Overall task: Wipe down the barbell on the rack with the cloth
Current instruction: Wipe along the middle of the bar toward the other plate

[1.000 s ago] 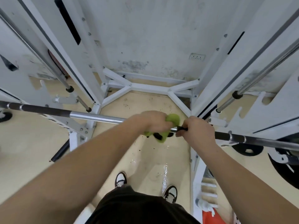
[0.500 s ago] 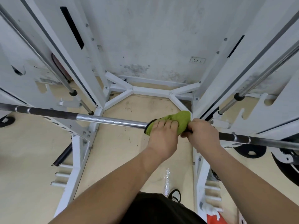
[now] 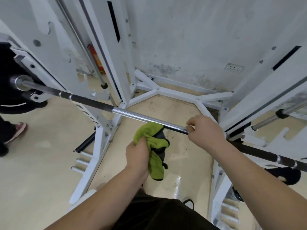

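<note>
The barbell runs from upper left to lower right across the white rack, shiny chrome in the middle with dark knurled sections toward both ends. My right hand grips the bar at the right end of the chrome part. My left hand holds the bunched green cloth just below the bar. The cloth hangs down in folds with its dark edging showing, and its top edge sits right under the bar.
A black weight plate sits on the bar's left sleeve. Another person's legs and a pink shoe stand at the far left. White rack uprights and guide rods flank both sides, with base braces ahead by the stained wall. The floor near my feet looks wet.
My left hand has pulled the cloth off the bar and lowered it below. My right hand stays on the bar. The view has swung left, showing the left plate and another person.
</note>
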### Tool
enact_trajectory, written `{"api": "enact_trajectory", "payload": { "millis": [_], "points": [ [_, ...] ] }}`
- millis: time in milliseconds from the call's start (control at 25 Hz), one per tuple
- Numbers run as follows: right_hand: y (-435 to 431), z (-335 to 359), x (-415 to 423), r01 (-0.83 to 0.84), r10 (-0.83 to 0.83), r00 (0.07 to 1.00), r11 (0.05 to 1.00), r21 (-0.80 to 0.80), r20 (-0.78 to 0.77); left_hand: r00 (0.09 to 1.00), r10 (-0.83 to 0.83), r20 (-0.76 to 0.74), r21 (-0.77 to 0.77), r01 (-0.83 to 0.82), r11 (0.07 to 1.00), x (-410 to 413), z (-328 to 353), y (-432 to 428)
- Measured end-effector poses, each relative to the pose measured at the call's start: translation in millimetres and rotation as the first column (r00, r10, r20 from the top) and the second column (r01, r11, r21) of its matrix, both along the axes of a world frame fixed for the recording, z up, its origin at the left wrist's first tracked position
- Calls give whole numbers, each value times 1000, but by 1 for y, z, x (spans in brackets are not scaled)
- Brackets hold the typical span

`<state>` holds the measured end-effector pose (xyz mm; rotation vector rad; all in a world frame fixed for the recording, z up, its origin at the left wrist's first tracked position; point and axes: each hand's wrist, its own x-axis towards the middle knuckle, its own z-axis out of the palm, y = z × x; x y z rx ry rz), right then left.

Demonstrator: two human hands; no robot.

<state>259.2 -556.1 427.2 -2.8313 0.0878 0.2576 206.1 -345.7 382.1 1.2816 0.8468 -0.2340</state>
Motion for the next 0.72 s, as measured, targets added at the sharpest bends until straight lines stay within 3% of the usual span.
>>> {"api": "enact_trajectory", "payload": {
  "millis": [160, 240, 320, 520, 640, 720],
  "points": [
    [17, -6, 6, 7, -1, 995, 998, -60, 96, 990, 116, 82, -72, -110, 991, 25, 11, 14],
    [17, -8, 7, 25, -20, 996, 998, -50, 90, 985, 136, 103, -28, -134, 991, 45, 15, -2],
    [11, -11, 5, 46, -45, 998, 999, -29, 48, 987, 143, 76, -91, -136, 987, 53, 12, -25],
    [-9, -16, -13, 124, -124, 992, 992, 4, 35, 973, -219, -76, -187, 202, 961, 17, -5, -77],
    [-14, -15, -15, 127, -128, 988, 992, 12, 83, 993, -112, -24, -206, 104, 973, 34, 4, -62],
    [-8, -16, -7, 120, -122, 986, 992, 23, 109, 998, 63, 26, -138, -59, 989, 65, 5, -23]
  ]
}}
